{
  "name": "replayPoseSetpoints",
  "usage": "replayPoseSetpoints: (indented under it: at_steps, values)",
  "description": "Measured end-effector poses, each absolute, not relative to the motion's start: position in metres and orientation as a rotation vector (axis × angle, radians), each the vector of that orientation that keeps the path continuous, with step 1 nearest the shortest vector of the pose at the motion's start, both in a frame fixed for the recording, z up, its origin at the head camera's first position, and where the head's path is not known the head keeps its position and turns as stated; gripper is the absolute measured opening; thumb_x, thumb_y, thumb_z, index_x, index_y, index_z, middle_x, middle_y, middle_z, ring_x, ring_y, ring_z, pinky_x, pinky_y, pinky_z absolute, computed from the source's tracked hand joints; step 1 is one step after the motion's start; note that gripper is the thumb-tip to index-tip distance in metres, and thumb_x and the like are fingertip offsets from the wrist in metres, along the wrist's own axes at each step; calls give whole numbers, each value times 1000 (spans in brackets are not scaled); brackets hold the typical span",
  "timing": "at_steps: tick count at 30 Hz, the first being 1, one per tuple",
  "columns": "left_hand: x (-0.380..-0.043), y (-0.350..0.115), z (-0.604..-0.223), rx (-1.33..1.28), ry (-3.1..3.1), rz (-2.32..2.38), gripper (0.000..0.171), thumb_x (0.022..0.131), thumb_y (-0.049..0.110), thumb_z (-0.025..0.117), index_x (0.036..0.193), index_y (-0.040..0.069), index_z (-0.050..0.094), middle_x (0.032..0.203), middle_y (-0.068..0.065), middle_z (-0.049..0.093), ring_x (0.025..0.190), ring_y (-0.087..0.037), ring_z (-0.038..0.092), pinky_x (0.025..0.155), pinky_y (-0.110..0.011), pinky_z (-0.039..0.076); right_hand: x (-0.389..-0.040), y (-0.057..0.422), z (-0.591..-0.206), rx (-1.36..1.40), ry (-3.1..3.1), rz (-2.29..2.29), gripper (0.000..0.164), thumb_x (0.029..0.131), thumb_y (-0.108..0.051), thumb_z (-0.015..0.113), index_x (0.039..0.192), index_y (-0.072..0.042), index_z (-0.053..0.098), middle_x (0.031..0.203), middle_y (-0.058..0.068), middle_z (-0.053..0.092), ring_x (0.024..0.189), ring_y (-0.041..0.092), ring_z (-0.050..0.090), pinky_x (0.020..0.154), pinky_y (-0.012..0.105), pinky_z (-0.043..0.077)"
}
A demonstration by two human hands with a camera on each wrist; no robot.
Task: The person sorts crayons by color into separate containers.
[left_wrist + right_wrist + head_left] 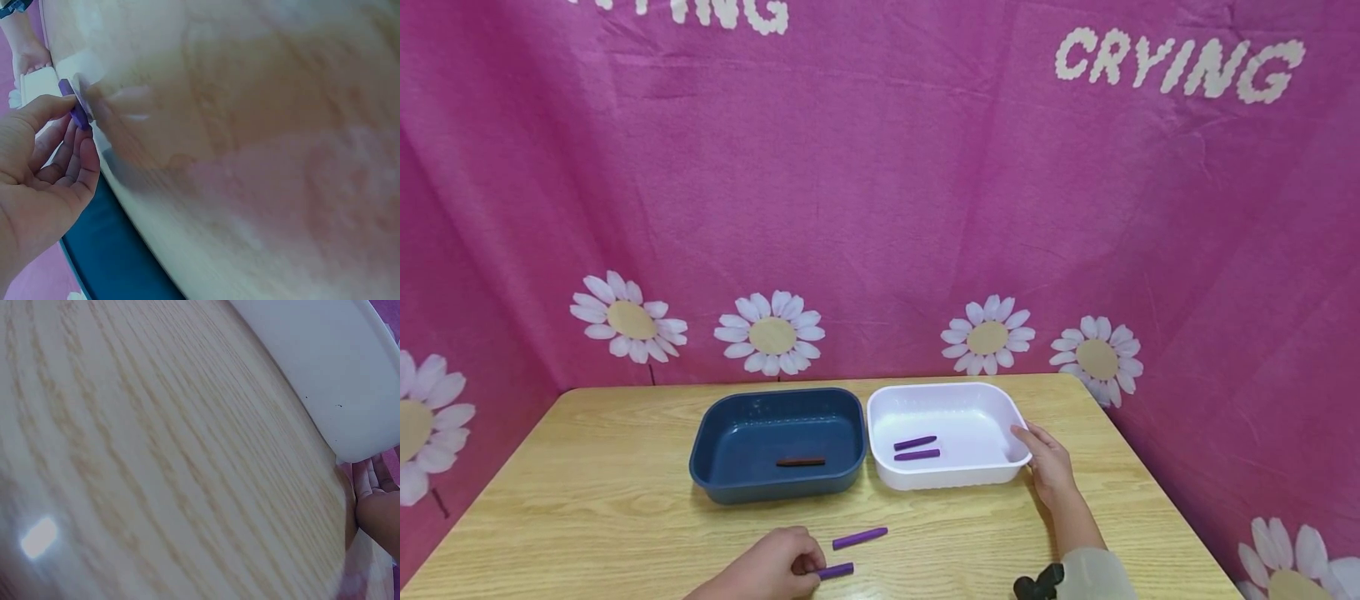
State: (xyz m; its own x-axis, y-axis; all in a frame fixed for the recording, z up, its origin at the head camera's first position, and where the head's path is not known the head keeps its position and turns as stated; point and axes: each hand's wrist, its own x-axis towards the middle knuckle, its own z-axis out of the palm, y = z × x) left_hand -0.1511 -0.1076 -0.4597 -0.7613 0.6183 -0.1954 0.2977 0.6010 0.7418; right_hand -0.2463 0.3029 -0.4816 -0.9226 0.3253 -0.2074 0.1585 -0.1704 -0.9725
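Observation:
My left hand (778,567) pinches a purple crayon (76,107) between thumb and fingers, low over the front of the table. Just beyond it another purple crayon (860,538) lies on the wood. With the thumb over the rim and the fingers outside, my right hand (1051,463) holds the right side of a white plastic tray (951,478). Two dark purple crayons, one (915,443) behind the other (917,455), lie in its left part. To its left stands a dark blue tray (778,488) with a brown crayon (801,462) in it.
Both trays stand side by side on a light wooden table (602,467). A pink cloth (880,183) with white daisies and lettering hangs behind and around the table. A small black object (1037,583) shows at the right wrist, by the pale sleeve (1096,575).

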Motion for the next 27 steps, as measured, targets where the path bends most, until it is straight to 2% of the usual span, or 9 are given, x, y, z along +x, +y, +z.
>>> replayPoseSetpoints:
  at_steps: [3,9,18,25,27]
  values:
    - [-152,-109,-457,750,2410,1001,7,83,16,66,86,11,70,76,10,52,66,-1,45,62,-19,41,-246,303,-481,-575,-1956,2256,12,83,-25,69,92,-30,63,80,-28,59,83,-5,58,87,17,39]
    - [-155,-110,-452,805,2468,1018,5,83,14,67,87,10,68,77,11,54,67,3,46,62,-18,43,-246,303,-480,-594,-1967,2250,25,82,-26,70,107,-25,62,82,-28,56,85,-5,57,95,23,35]
    - [-160,-102,-433,872,2557,1026,7,81,14,70,86,10,69,76,10,54,69,2,48,62,-17,43,-246,303,-482,-597,-1988,2239,34,82,-27,70,115,-22,60,85,-27,55,86,-5,57,93,22,38]
    - [-164,-95,-428,917,2598,1023,5,81,12,68,86,11,69,76,10,54,69,3,49,62,-17,44,-246,303,-482,-588,-1974,2248,33,83,-26,70,114,-21,61,83,-28,56,85,-5,57,93,22,37]
    - [-165,-93,-427,937,2611,1028,5,81,11,68,86,11,69,76,10,54,69,3,49,62,-16,44,-246,303,-482,-589,-1972,2249,39,82,-27,70,119,-19,59,82,-28,56,85,-5,57,92,21,37]
